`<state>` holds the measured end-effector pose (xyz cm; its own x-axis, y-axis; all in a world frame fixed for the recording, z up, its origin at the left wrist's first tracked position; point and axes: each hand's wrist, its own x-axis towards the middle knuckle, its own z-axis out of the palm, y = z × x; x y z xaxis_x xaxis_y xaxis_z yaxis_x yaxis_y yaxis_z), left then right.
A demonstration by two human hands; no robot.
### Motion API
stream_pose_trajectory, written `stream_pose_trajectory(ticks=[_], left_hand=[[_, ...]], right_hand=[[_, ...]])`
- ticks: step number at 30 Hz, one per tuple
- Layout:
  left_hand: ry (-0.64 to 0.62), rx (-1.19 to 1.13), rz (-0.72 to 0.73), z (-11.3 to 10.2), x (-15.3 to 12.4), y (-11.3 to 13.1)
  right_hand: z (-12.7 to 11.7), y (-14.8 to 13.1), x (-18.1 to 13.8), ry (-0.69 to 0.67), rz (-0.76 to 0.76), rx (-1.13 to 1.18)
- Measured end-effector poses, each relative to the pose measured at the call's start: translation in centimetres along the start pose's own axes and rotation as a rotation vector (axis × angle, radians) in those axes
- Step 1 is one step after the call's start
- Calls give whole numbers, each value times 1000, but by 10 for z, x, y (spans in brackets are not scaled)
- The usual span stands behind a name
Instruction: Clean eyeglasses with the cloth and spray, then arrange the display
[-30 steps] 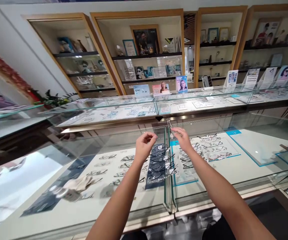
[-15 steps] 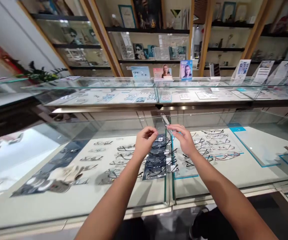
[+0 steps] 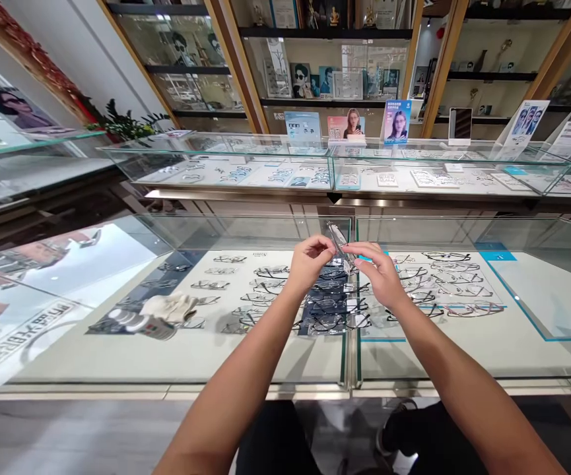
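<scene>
A pair of eyeglasses [image 3: 337, 235], seen nearly edge-on and apparently with a clear wrapping, is held upright over the glass counter. My right hand [image 3: 380, 272] grips it from the right between thumb and fingers. From the left, my left hand [image 3: 311, 262] pinches at its near edge, thumb against forefinger. A small white tag [image 3: 347, 267] hangs just below the frame. Under my hands, several wrapped eyeglasses [image 3: 327, 323] lie in a column on a dark mat, partly hidden by my left hand and forearm.
More eyeglasses [image 3: 463, 290] lie in rows to the right. On the left are a white spray bottle [image 3: 154, 326] and a crumpled cream cloth [image 3: 169, 307]. A second glass showcase [image 3: 265, 191] with upright advertising cards [image 3: 397, 123] stands behind. The counter's front edge [image 3: 305, 394] is close to my legs.
My left hand has come over to the eyeglasses, its fingertips now at their edge. My right hand keeps its hold. The view has shifted left and tilted down.
</scene>
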<state>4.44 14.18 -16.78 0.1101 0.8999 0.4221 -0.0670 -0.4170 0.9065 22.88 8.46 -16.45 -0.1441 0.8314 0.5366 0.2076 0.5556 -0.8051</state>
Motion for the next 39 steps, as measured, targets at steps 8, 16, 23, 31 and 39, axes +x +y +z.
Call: stream_pose_trajectory(ticks=[8,16,23,31,39], left_hand=[[-31,-54,-36,1,-2,-3],[-17,-66,-43,2,-1,1],[-9,-106,-42,3,-1,1],[-52,-209,-96,2,-1,-2],[-74,-197,-135,4,1,-4]], right_hand=[[2,0,-1,12,-44,-28],[1,3,-1,27,-54,-65],[3,3,-1,30,-91,-114],[3,3,-1,62,-82,-116],[4,4,-1,60,-82,-92]])
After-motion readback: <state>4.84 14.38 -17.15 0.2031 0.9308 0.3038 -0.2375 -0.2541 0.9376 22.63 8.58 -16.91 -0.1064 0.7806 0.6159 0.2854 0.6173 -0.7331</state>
